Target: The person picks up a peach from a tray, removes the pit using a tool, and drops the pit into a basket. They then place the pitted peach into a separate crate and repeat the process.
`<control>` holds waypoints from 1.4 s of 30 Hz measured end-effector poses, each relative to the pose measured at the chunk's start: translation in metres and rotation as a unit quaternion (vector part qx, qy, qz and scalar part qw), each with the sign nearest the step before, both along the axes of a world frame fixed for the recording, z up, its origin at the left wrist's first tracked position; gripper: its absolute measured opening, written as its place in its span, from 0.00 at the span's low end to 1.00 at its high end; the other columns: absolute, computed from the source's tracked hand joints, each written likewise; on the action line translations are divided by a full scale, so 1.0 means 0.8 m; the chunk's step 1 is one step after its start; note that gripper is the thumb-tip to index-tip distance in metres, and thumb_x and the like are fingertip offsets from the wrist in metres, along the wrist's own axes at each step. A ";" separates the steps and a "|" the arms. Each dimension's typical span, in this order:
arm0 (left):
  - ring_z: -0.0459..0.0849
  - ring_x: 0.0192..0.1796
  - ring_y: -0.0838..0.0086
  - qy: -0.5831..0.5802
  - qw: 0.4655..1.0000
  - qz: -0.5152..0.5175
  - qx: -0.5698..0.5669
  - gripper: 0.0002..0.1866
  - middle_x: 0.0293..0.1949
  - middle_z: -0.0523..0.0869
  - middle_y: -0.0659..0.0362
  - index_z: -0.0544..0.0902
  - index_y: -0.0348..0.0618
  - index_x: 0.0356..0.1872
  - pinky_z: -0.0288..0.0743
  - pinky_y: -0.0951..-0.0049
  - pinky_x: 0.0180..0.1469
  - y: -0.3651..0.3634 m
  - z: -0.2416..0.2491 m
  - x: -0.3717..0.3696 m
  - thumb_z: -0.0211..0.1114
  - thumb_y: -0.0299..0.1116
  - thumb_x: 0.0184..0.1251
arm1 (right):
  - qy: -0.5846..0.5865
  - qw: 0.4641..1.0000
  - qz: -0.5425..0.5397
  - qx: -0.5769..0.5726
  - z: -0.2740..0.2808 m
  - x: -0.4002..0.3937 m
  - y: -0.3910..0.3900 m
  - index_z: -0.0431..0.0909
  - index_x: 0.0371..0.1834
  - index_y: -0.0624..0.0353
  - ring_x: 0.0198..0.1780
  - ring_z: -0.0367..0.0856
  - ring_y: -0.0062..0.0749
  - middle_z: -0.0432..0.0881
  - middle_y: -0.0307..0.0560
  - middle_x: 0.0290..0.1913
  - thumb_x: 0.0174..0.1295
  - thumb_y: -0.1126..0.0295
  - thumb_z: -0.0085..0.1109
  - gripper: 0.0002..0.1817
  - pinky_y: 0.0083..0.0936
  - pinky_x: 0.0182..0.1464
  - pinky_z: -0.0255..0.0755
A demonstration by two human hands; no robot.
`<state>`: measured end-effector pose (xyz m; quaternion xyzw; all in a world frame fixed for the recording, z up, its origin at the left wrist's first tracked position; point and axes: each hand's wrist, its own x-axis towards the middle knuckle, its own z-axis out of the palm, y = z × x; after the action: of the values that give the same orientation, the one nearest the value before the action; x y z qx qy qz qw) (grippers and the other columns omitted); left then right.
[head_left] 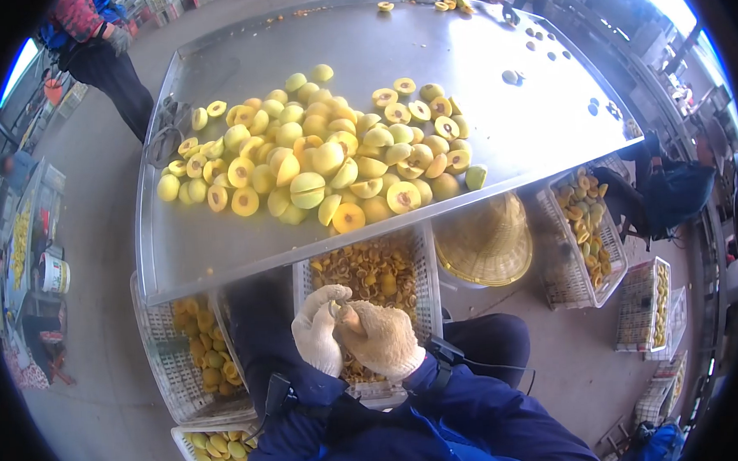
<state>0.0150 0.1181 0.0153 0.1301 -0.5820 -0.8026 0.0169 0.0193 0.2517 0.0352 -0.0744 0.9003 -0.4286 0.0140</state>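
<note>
My left hand (317, 332), in a pale glove, is closed with its fingers bent. Against it is my right hand (384, 339), in a fuzzy stained glove, also closed. A small light thing shows between the fingertips, too small to name. Both hands are over a white plastic crate (427, 286) holding fruit scraps (379, 263) with curled pieces and stones. In front stands a metal table (246, 244) bearing a heap of yellow-green fruit halves (299, 143), probably peaches, some with the stone showing.
Crates of cut fruit stand at my left (148, 347) and right (551, 247). A woven straw hat (486, 242) lies beside the middle crate. Grey cords or straps (166, 145) lie at the table's left edge. Other people stand around the table, one with a gloved hand (118, 39).
</note>
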 end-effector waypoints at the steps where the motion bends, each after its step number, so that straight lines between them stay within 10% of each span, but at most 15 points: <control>1: 0.91 0.53 0.67 0.001 1.000 -0.006 -0.004 0.18 0.52 0.94 0.48 0.89 0.28 0.54 0.82 0.69 0.62 -0.002 -0.001 0.000 0.59 0.30 0.74 | -0.009 1.000 -0.002 -0.012 0.000 -0.001 0.001 0.84 0.43 0.51 0.38 0.90 0.61 0.88 0.56 0.32 0.68 0.60 0.72 0.10 0.52 0.40 0.82; 9: 0.91 0.51 0.67 0.033 0.999 -0.023 -0.001 0.25 0.51 0.93 0.48 0.84 0.27 0.63 0.83 0.69 0.60 -0.013 -0.008 -0.009 0.61 0.33 0.69 | 0.035 0.996 -0.047 -0.060 0.009 -0.002 -0.006 0.87 0.59 0.49 0.39 0.92 0.59 0.90 0.57 0.36 0.67 0.57 0.74 0.20 0.51 0.40 0.83; 22: 0.89 0.57 0.65 0.024 0.998 -0.064 -0.012 0.24 0.55 0.91 0.48 0.85 0.29 0.64 0.80 0.66 0.66 -0.009 -0.021 -0.010 0.57 0.35 0.76 | -0.020 0.999 0.006 -0.036 -0.015 -0.005 0.005 0.85 0.46 0.53 0.40 0.91 0.61 0.90 0.56 0.36 0.66 0.59 0.73 0.13 0.50 0.42 0.83; 29: 0.88 0.48 0.54 -0.021 0.938 -0.021 0.345 0.24 0.43 0.89 0.46 0.83 0.35 0.61 0.83 0.58 0.53 -0.033 -0.024 -0.030 0.58 0.42 0.74 | -0.242 0.915 -0.051 -0.319 0.048 0.010 -0.012 0.86 0.48 0.59 0.34 0.90 0.59 0.87 0.58 0.32 0.67 0.66 0.73 0.12 0.43 0.39 0.83; 37: 0.85 0.44 0.52 0.045 0.922 -0.018 0.385 0.22 0.42 0.88 0.53 0.88 0.44 0.55 0.83 0.52 0.43 -0.031 -0.011 -0.038 0.63 0.47 0.69 | 0.069 0.989 0.096 -0.084 0.021 0.009 -0.007 0.84 0.49 0.59 0.31 0.87 0.54 0.84 0.53 0.36 0.72 0.69 0.69 0.08 0.45 0.31 0.79; 42: 0.87 0.44 0.51 0.073 0.932 0.008 0.354 0.22 0.42 0.88 0.51 0.88 0.42 0.56 0.84 0.52 0.43 -0.023 -0.014 -0.037 0.61 0.47 0.71 | 0.031 0.991 0.050 -0.120 0.016 0.010 -0.014 0.84 0.44 0.58 0.30 0.86 0.58 0.83 0.54 0.29 0.75 0.65 0.68 0.08 0.50 0.30 0.77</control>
<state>-0.0145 0.0994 0.0041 0.0734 -0.2563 -0.9636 0.0189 0.0270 0.2405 0.0479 -0.1342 0.8375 -0.5297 -0.0017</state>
